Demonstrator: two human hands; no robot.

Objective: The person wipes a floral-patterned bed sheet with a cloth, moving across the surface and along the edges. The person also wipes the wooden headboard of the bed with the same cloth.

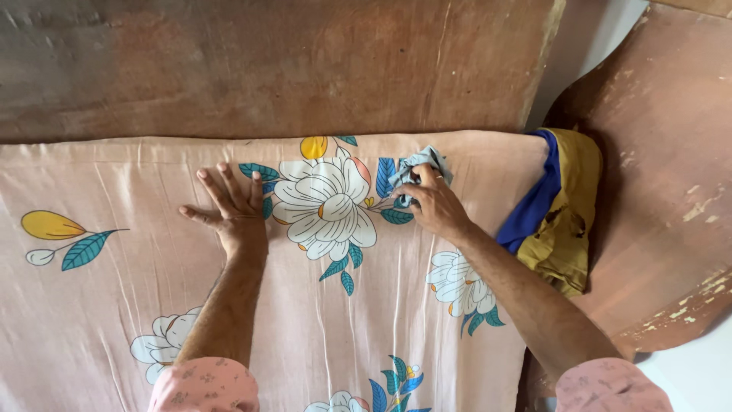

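Observation:
A pink sheet (pixel 107 305) printed with white flowers and blue leaves lies spread over a flat surface. My left hand (pixel 231 210) rests flat on it, palm down, fingers spread, just left of a large white flower (pixel 328 206). My right hand (pixel 431 202) grips a crumpled light blue-grey cloth (pixel 418 164) and presses it onto the sheet near its far edge, right of that flower. Both forearms reach out from pink floral sleeves.
A worn reddish-brown wooden board (pixel 267 69) runs along the far side of the sheet. Blue and mustard-yellow fabric (pixel 560 206) bunches at the sheet's right end. Another worn brown curved board (pixel 663 175) stands at the right, with pale wall behind.

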